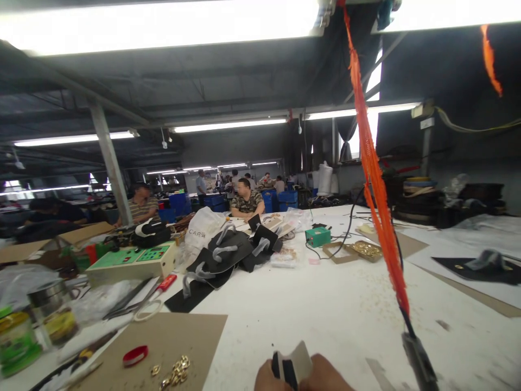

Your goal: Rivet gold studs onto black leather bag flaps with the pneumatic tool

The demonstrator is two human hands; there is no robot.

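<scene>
At the bottom edge, my left hand (267, 377) and my right hand (328, 374) come together around a small folded piece of black and off-white sheet material (300, 359). Both hands look closed on it, one at either side, though most of the fingers are cut off or hidden. To the left, gold-coloured metal rings (179, 372) lie in a small heap on a brown board (199, 331), near a red ring-shaped lid or band (135, 355). On the right, a dark tool (419, 358) hangs from an orange netted cord (376, 190).
Black panels with grey wrapped handles (228, 247) are piled mid-table. Behind stand a green box (318, 236) and a tray of gold pieces (366, 250). A control unit (134, 260), jars (18, 339) and a red-handled tool (165, 285) occupy the left. A person (247, 201) sits across.
</scene>
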